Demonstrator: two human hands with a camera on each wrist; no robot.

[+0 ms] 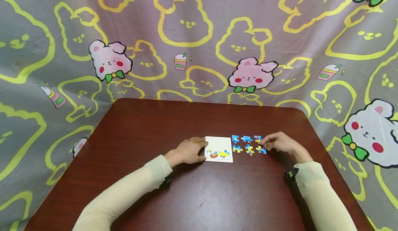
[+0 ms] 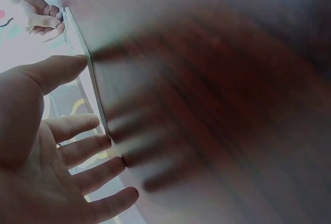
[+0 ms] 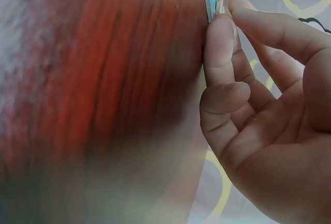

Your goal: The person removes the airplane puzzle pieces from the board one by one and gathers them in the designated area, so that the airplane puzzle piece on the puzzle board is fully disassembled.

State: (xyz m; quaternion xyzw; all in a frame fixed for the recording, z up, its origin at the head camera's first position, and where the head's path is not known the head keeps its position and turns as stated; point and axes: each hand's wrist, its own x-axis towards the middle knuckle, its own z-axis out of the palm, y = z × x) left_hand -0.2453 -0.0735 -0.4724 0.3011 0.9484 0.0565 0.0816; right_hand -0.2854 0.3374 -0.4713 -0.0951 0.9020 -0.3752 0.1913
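Observation:
A white puzzle board (image 1: 215, 143) with a small printed picture along its lower part lies flat on the table. My left hand (image 1: 188, 151) rests at its left edge, fingers and thumb spread and nearly straight in the left wrist view. To the right of the board lie several jigsaw pieces, blue and yellow, in two rows. My right hand (image 1: 281, 143) is at the right end of these rows. Its loosely bent thumb and index finger are at the upper right puzzle piece (image 1: 257, 138), partly covering it, just above the lower right puzzle piece (image 1: 263, 151). No lifted piece shows between the fingertips.
The dark red-brown table (image 1: 199, 196) has rounded far corners. A patterned cloth (image 1: 186, 23) hangs behind it and along both sides. Each wrist wears a small black camera, such as the right wrist camera (image 1: 291, 173).

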